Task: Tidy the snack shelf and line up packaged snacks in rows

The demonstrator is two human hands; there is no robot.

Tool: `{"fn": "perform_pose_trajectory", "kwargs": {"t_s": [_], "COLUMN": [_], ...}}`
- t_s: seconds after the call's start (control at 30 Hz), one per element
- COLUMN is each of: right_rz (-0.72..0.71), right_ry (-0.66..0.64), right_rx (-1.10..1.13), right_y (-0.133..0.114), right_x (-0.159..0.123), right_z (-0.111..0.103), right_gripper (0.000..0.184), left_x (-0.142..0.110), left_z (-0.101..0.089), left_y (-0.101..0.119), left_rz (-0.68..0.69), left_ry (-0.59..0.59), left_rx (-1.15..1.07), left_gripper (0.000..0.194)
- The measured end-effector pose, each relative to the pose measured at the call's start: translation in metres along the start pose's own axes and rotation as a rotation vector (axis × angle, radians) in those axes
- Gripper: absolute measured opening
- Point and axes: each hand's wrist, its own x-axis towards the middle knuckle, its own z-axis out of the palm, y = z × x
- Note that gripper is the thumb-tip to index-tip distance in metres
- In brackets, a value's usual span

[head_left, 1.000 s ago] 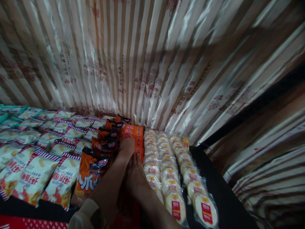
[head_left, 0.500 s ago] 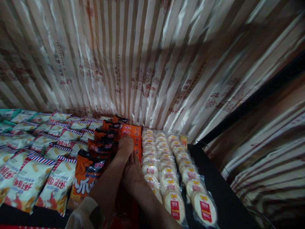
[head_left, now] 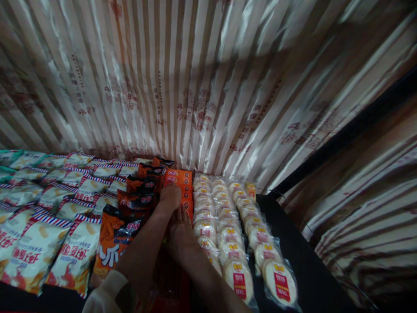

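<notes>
My left hand (head_left: 171,196) reaches forward onto a row of orange packets (head_left: 180,178) near the back of the display; its fingers bend down out of sight. Just behind it, my right hand (head_left: 180,230) lies on the same row, fingers stretched forward and flat on the red-orange packets. To the left of my hands stands a row of orange-and-black snack bags (head_left: 110,243). On their right lie two rows of clear packs of round rice crackers (head_left: 228,243). A pale sleeve (head_left: 104,298) covers my left forearm.
White snack bags with red and blue stripes (head_left: 32,248) fill the left side in several rows. A shiny striped curtain (head_left: 195,87) hangs close behind the goods. The black tabletop (head_left: 309,269) shows to the right of the crackers, with its edge at the far right.
The view has drifted slightly, so the goods sit a little further left and higher. Both hands stay on the orange row in nearly the same place.
</notes>
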Motion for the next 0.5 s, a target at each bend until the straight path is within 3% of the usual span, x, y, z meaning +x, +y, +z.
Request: {"fn": "perform_pose_trajectory", "kwargs": {"t_s": [0.5], "right_rz": [0.011], "right_ry": [-0.039], "right_rx": [0.001], "right_y": [0.0003], "right_x": [-0.0004], "right_z": [-0.0075], "right_gripper": [0.067], "left_x": [0.0012], "left_z": [-0.0023], "left_y": [0.0032], "left_rz": [-0.006], "left_ry": [-0.014], "left_rx": [0.028], "left_gripper": [0.035]}}
